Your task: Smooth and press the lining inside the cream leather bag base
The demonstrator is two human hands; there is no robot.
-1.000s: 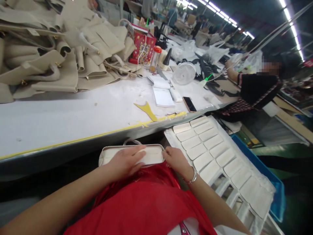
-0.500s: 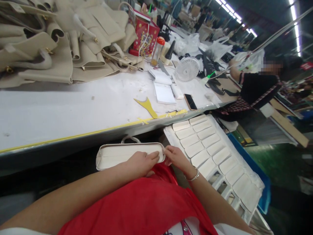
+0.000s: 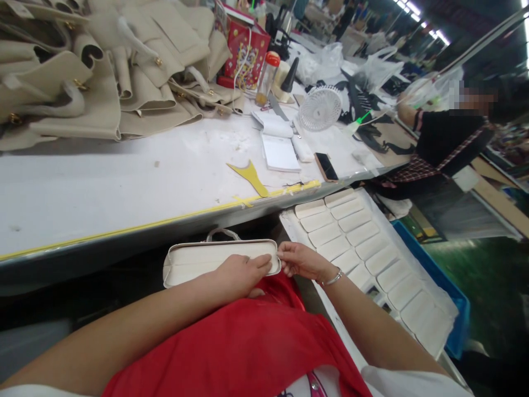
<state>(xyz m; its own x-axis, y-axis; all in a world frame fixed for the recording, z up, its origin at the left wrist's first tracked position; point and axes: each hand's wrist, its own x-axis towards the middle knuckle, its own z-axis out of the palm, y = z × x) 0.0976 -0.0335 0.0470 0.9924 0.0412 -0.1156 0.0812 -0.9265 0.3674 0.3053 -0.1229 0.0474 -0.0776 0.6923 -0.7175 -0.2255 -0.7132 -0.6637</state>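
A cream handbag [image 3: 196,260] lies on its side at my lap, its long narrow base facing me and its handle [image 3: 223,232] on the far side. My left hand [image 3: 242,274] holds the bag near its right end, fingers pressed along the base panel and thumb lower down. At the right corner, my right hand [image 3: 298,259] pinches the bag's rim between thumb and curled fingers. Whether a small piece is also between those fingertips is hidden. Just right of this hand, a board [image 3: 289,220] bears rows of cream panels [image 3: 349,220].
Beige bags [image 3: 157,60] are heaped on the white table [image 3: 103,182]. A yellow template [image 3: 252,179], notebook [image 3: 281,154], phone [image 3: 326,166] and white fan [image 3: 320,107] lie farther right. Beyond the panels are a blue bin [image 3: 458,320] and a co-worker [image 3: 450,140].
My right hand has shifted slightly, its wrist now higher and farther right, still at the bag's corner. The left hand and the bag have barely moved. The view has tilted a little.
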